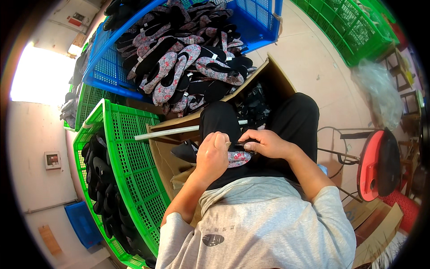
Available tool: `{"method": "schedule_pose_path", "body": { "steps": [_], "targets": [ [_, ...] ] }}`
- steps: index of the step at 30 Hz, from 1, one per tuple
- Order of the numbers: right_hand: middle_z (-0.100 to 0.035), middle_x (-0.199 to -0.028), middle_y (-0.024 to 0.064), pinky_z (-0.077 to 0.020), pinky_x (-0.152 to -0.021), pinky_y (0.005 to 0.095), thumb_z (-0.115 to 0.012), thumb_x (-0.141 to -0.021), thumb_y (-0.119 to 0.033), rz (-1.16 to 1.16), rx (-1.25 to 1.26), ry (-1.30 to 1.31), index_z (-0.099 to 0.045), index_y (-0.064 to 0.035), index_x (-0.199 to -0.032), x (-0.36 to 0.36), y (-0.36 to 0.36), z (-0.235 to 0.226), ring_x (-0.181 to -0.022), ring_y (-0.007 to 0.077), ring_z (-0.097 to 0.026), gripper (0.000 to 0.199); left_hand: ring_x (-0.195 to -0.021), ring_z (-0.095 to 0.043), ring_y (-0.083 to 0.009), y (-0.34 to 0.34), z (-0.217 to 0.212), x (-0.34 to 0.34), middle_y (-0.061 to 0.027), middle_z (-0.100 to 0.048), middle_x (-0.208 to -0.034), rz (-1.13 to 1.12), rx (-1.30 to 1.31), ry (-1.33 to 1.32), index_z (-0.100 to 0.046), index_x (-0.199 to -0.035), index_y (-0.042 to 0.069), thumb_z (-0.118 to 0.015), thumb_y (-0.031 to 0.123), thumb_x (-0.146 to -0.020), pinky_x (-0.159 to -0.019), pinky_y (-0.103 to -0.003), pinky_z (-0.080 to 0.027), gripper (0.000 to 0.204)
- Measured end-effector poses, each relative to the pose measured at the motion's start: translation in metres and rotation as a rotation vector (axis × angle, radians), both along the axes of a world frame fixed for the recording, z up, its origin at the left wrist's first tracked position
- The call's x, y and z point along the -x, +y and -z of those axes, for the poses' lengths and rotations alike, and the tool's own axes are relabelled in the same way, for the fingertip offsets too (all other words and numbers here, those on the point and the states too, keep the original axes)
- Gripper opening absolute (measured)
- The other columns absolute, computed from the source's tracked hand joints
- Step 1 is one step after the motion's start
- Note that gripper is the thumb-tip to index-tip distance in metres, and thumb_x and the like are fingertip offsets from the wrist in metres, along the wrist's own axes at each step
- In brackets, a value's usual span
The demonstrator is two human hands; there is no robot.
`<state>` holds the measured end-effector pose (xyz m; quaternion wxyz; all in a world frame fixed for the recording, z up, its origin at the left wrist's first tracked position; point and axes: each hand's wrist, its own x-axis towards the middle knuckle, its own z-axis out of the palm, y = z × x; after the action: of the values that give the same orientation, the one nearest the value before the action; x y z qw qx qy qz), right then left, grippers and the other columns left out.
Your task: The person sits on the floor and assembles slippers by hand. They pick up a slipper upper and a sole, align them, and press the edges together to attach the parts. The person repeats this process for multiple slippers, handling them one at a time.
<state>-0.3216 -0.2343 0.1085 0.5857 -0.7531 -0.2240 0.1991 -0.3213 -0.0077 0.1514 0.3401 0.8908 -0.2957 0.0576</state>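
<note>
Over my lap I hold a floral fabric slipper (239, 158) with a black edge, its pink-and-grey patterned part showing between my hands. My left hand (213, 154) is closed round one end of it, and a black sole-shaped piece (185, 151) sticks out to the left of that hand. The fingers of my right hand (267, 144) pinch the dark edge at the other end. Just beyond my hands, an open cardboard box (277, 74) stands by my knees, with dark scraps (253, 107) inside. A pale rod (168, 132) lies across it.
Beyond the box, a blue crate (257, 27) is heaped with floral slippers (183, 62). At my left stands a green crate (139, 166) of black slippers (105, 175). A red round stool (369, 168) is at my right; a green crate (345, 31) and plastic bag (378, 92) lie farther right.
</note>
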Motion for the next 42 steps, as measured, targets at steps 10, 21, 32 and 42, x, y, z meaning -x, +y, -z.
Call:
{"method": "schedule_pose_path", "body": {
  "steps": [10,21,32,42],
  "targets": [
    [-0.07,-0.096,0.0094,-0.0496,-0.078,0.0358,-0.061,-0.097,-0.03,-0.096,0.044,-0.004,-0.064,-0.0062,-0.108,-0.007,0.003,-0.005,-0.088,0.0252,-0.067,0.027,-0.076,-0.057,-0.0365,-0.002,0.001,0.003,-0.0144,-0.057,-0.08,-0.012,-0.014,-0.005,-0.05,-0.086,0.001,-0.062,-0.006,-0.081,-0.068,-0.044,-0.046,0.015],
    [-0.069,-0.085,0.006,-0.0496,-0.074,0.0324,-0.061,-0.097,-0.03,-0.11,0.018,0.057,-0.064,-0.0064,-0.104,-0.007,0.005,-0.004,-0.08,0.0188,-0.065,0.024,-0.078,-0.058,-0.0364,-0.002,0.001,0.004,-0.0143,-0.057,-0.081,-0.015,-0.026,0.014,-0.05,-0.087,0.001,-0.064,-0.006,-0.081,-0.069,-0.044,-0.046,0.016],
    [-0.063,-0.095,0.0014,-0.0462,-0.073,0.0268,-0.085,-0.076,-0.027,0.032,-0.157,-0.002,-0.065,-0.0099,-0.116,0.027,0.01,0.031,-0.075,0.0141,-0.051,0.048,-0.077,-0.058,-0.0351,-0.008,0.0,0.001,-0.0135,-0.058,-0.081,-0.092,-0.062,-0.032,-0.053,-0.088,0.001,-0.063,-0.003,-0.081,-0.068,-0.044,-0.047,0.013],
    [-0.065,-0.101,0.0005,-0.0467,-0.081,0.024,-0.081,-0.082,-0.014,0.114,-0.363,0.219,-0.064,-0.0032,-0.118,0.04,0.018,0.058,-0.089,0.007,-0.057,0.041,-0.083,-0.057,-0.0343,-0.062,-0.003,-0.069,-0.0117,-0.058,-0.082,-0.003,-0.088,-0.141,-0.062,-0.085,0.004,-0.064,0.004,-0.083,-0.074,-0.044,-0.047,0.003]
  ]
}}
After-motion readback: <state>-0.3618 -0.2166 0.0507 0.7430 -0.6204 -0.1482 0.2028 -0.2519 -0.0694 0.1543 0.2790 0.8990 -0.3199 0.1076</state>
